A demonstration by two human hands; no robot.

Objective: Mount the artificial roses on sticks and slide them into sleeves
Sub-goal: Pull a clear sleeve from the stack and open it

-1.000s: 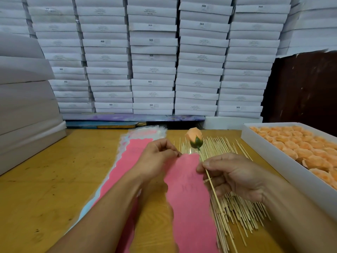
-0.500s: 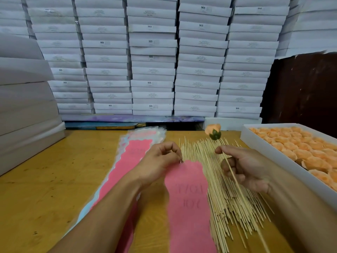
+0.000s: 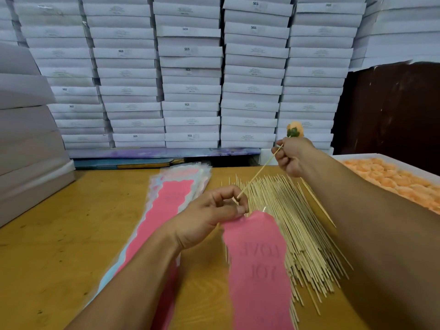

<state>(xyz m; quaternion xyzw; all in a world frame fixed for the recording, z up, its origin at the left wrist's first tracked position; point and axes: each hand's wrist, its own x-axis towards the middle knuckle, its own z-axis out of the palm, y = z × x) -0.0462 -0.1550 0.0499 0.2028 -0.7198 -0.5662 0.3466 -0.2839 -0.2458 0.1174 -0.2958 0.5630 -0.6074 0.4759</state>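
My left hand (image 3: 212, 215) pinches the top edge of a pink sleeve (image 3: 259, 265) that hangs toward me over the table. My right hand (image 3: 294, 157) is raised at the back right and grips a thin stick (image 3: 258, 173) near its top, just under an orange rose (image 3: 294, 129) with green leaves mounted on it. The stick slants down to the left, and its lower tip sits at my left fingers by the sleeve's mouth.
A pile of loose sticks (image 3: 292, 229) lies on the yellow table (image 3: 59, 234) right of centre. A stack of pink sleeves (image 3: 171, 206) lies left of it. A white tray (image 3: 352, 158) of orange roses (image 3: 395, 179) stands at the right. Stacked white boxes (image 3: 190, 72) wall the back and left.
My right hand has lifted the rose stick up and away to the back right, swinging its lower tip over to my left fingers. My left hand has kept its pinch on the sleeve.
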